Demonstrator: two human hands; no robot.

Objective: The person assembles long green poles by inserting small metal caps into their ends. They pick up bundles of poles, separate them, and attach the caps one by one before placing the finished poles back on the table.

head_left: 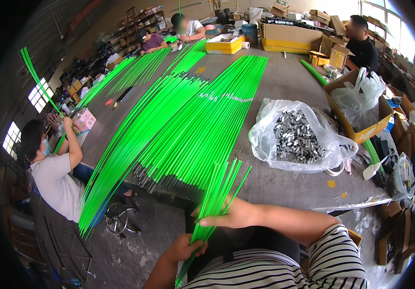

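A bundle of thin bright green rods (213,190) slants up from my lap toward the table edge, its upper ends fanned slightly apart. My right hand (231,213) is closed around the middle of the bundle, thumb across the front. Lower down, my left hand (182,247) grips the same rods near their bottom part. Just beyond, a wide layer of green rods (207,130) lies on the table, with dark ends jutting over the near edge. Another sheaf of green rods (125,144) lies beside it to the left, bending down past the edge.
A see-through plastic bag (260,139) of small grey and black pieces lies on the table (265,185), right of the rods. A cardboard box (361,130) stands farther right. One co-worker (56,168) sits at left holding rods; others sit at the far side. A stool base (120,217) stands below.
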